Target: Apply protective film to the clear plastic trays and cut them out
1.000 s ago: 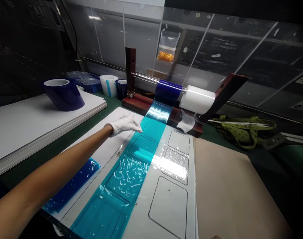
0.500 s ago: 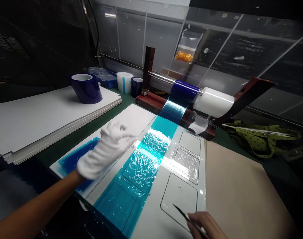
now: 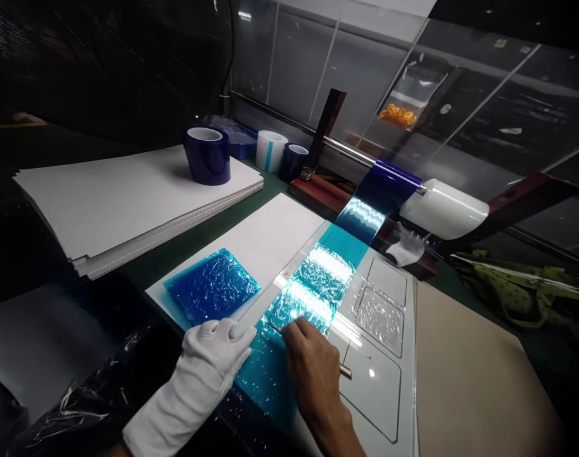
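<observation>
Writing 1st: one small dark mark on the sheet just L of the blue film strip (image 3: 318, 282), too small to read. White tape roll (image 3: 265, 155), beyond the strip's far end & to its L, has a pale-blue stripe down its side.

Strip itself: see-thru, teal where it lies over the outlined sheet (image 3: 375, 393), dk navy where it rises to the blue film roll (image 3: 394, 178) on the rod. Mid part full of wrinkles/bubbles w/ hard white glare; near end darker, white specks.

R hand (image 3: 313, 365), bare, is on the strip's near half: fingers clenched round a slim knife (image 3: 345, 371), dk tip angled L onto the film, handle end poking out R. L hand (image 3: 208, 368), white glove, at the strip's L edge, fingers bent; can't tell if they pinch film or just rest.

Edges: white paper (image 3: 270, 228) w/ a dk-blue film piece (image 3: 213, 285) lies along the strip's L side; farther L, a narrow band of green tabletop (image 3: 189, 242), then the paper stack (image 3: 122, 203). R of the strip, past the outlined sheet, a brown board (image 3: 470, 368) spreads wide.
</observation>
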Available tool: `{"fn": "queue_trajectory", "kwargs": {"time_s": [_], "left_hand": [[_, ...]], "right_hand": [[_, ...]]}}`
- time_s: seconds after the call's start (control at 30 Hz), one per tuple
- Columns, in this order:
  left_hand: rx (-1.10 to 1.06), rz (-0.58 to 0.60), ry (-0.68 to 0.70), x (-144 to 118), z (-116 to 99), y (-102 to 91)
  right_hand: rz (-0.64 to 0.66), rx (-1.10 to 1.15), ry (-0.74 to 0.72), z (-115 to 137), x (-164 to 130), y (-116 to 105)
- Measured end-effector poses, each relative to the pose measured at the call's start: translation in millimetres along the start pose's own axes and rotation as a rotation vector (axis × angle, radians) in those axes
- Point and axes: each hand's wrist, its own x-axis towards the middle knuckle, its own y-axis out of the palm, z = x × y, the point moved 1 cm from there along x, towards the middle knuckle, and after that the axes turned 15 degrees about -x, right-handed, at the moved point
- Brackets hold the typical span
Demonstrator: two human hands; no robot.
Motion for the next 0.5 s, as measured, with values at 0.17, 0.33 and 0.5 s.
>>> {"fn": "queue_trajectory", "kwargs": {"time_s": [0.17,0.33,0.5], "left_hand": [[0.045,0.048,-0.032,2,-2,-13.1],[-0.203,0.004,-0.297,-16,12,-34.2],[-0.53,0.324,-0.883,-33,21,-40.3]], "right_hand": [[0.126,-0.097,-0.041,13,17,1],[0.22,-0.09,-0.033,2,9,-5],[0.266,-0.08,-0.023,-32,-25,-8]]}}
